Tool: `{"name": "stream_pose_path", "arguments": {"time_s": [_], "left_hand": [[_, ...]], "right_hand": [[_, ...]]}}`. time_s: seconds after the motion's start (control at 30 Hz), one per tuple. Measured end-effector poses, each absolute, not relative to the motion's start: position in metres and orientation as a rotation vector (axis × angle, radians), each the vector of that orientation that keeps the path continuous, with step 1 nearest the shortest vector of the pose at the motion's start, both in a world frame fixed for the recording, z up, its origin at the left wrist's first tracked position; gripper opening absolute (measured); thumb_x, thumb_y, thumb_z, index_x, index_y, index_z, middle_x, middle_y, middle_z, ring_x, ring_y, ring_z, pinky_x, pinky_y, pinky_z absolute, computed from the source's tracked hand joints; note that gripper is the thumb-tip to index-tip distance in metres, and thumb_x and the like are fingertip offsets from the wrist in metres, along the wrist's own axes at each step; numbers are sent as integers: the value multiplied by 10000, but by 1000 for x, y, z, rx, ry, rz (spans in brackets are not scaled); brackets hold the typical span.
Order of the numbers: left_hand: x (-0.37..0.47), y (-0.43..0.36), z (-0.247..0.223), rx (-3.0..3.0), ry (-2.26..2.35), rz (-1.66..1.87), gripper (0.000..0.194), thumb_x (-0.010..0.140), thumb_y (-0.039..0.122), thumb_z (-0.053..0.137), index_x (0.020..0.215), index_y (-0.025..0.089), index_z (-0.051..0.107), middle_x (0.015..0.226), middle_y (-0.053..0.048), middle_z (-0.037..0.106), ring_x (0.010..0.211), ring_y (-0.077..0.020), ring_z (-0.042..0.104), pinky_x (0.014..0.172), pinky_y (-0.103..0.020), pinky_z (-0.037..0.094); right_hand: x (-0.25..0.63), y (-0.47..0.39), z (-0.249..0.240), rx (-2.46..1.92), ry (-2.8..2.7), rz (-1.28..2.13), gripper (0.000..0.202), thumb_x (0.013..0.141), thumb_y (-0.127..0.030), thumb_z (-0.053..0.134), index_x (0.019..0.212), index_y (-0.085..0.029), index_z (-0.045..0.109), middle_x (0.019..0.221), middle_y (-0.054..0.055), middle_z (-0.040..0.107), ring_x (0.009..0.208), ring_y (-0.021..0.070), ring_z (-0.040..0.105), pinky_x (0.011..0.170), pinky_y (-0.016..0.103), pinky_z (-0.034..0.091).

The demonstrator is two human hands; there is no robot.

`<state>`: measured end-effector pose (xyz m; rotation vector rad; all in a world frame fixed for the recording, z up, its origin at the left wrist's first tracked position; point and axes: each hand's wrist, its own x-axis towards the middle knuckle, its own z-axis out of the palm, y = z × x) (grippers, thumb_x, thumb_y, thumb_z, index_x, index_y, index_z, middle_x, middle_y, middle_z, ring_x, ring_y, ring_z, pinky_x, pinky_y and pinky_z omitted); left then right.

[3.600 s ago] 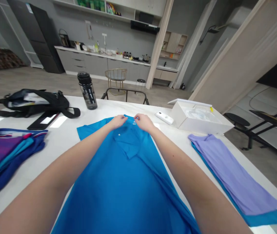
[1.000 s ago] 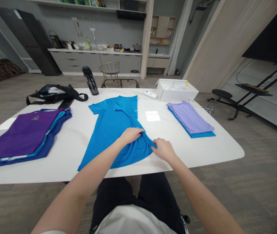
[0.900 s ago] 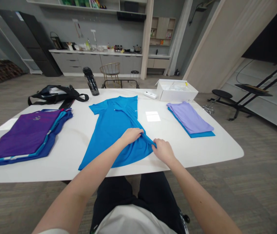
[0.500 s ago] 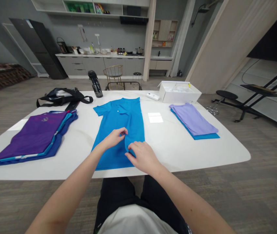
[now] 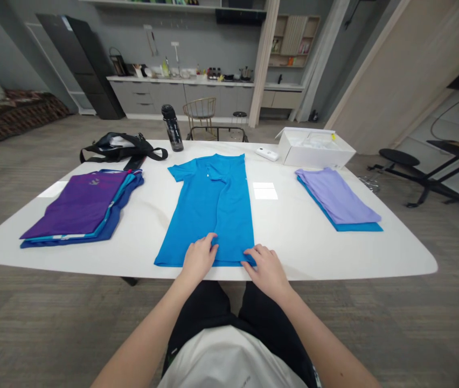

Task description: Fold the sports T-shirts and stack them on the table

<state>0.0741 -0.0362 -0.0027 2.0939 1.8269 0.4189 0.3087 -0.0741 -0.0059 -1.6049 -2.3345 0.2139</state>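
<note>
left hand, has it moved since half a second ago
Yes. Judged against the white table, the left hand has moved nearer to its near edge and now reaches over the hem of the blue shirt.

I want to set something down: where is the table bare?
The table is bare between shirt and lilac cloth and, more narrowly, between shirt and purple stack. Crowded: back left, with bag and bottle; back right, with box.

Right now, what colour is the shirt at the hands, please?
The shirt is blue, seen best in the head view.
</note>
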Motion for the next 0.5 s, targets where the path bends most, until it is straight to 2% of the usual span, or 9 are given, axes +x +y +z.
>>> {"name": "stream_pose_path", "arguments": {"time_s": [0.1,0.23,0.37,0.5], "left_hand": [[75,-34,1,1965,1787,462,252,992,288,480,1189,274,636,922,-32,739,838,-213,692,693,-281,428],[77,-42,5,1961,1725,470,267,993,317,477,1155,291,688,1037,-39,742,929,-215,690,746,-282,457],[80,-54,0,1982,1752,445,276,968,318,511,1151,279,713,1045,-60,738,939,-233,684,760,-300,470],[84,-54,-4,1738,1601,708,236,942,338,532,993,227,734,945,-56,749,860,-215,689,783,-313,490]], "right_hand": [[309,-71,-4,-1631,-2377,163,155,997,-243,556,1086,-244,684,1078,62,660,1000,220,599,853,347,386],[314,-73,-3,-1709,-2413,74,210,1005,-200,504,1135,-232,666,1043,65,678,970,224,611,839,348,375],[317,-83,-7,-1781,-2354,105,257,1031,-356,502,1215,-231,631,1010,61,674,895,220,625,788,331,383],[307,-89,-9,-1769,-2256,104,393,992,-528,542,1229,-224,624,1045,86,655,948,251,613,809,343,397]]}}
